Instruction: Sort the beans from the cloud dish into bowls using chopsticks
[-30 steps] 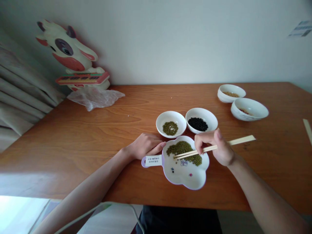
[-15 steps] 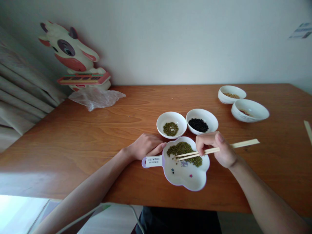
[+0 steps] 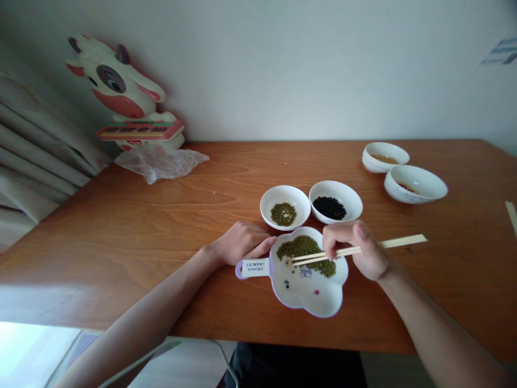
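A white flower-shaped plate (image 3: pixel 323 302) with a lilac rim and a labelled handle lies near the table's front edge, with a heap of green beans (image 3: pixel 301 246) in its far half. My right hand (image 3: pixel 361 249) is closed on a pair of wooden chopsticks (image 3: pixel 393 243), whose tips rest on the plate at the heap's near left side. My left hand (image 3: pixel 241 242) lies curled against the plate's left rim beside the handle, fingers together. Just behind the plate stand two white bowls: one with green beans (image 3: pixel 285 206), one with black beans (image 3: pixel 336 201).
Two more white bowls (image 3: pixel 415 182) stand at the back right of the wooden table (image 3: pixel 133 231). A cow-shaped toy (image 3: pixel 121 97) and a crumpled clear plastic bag (image 3: pixel 159 160) sit at the back left by a curtain. A pale stick (image 3: pixel 511 213) lies at the right edge.
The chopsticks have lowered a little and their tips have shifted slightly on the plate. My left hand has stayed where it was.
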Tool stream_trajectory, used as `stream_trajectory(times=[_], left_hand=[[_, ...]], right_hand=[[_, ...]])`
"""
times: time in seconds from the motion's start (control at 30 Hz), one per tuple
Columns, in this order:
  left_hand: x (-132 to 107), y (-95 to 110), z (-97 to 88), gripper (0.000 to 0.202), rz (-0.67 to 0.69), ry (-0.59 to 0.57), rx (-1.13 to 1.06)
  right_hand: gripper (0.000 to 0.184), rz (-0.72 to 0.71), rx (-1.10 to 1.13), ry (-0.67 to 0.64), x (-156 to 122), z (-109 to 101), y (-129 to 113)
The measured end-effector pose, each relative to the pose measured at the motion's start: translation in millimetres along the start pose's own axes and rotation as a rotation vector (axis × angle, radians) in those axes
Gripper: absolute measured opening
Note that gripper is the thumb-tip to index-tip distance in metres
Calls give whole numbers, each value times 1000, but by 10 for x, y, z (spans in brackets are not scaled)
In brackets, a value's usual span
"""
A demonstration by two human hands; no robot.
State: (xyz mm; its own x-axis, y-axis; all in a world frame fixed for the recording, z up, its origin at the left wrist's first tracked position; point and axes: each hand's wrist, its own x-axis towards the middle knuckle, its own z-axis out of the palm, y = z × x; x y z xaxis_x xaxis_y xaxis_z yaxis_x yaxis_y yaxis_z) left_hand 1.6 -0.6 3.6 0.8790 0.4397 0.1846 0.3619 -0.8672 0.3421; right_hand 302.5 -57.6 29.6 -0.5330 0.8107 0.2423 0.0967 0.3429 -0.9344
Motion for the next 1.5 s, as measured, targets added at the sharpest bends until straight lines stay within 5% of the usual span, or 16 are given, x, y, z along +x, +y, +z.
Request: stream_trajectory(times=[0.63, 0.8, 1.0, 1.13, 1.3, 1.5], left_hand=[[-5, -7, 4, 46, -11, 5, -19], [-12, -7, 6, 46, -28, -11, -11], [0, -6, 7, 50, -9, 10, -39], [1, -8, 11, 49, -4, 16, -31], [-10, -12, 16, 45, -17, 0, -23], [4, -11, 4, 46, 13, 6, -17]], right_hand=[[78, -27, 115, 172, -8, 10, -17], [83, -139, 268, 381, 1, -94, -88], [76, -253, 161, 640, 24, -117, -98], [74, -161, 102, 630, 52, -34, -64], [80, -217, 197, 639, 62, -132, -65], [82, -22, 331, 353, 29, -183, -126]])
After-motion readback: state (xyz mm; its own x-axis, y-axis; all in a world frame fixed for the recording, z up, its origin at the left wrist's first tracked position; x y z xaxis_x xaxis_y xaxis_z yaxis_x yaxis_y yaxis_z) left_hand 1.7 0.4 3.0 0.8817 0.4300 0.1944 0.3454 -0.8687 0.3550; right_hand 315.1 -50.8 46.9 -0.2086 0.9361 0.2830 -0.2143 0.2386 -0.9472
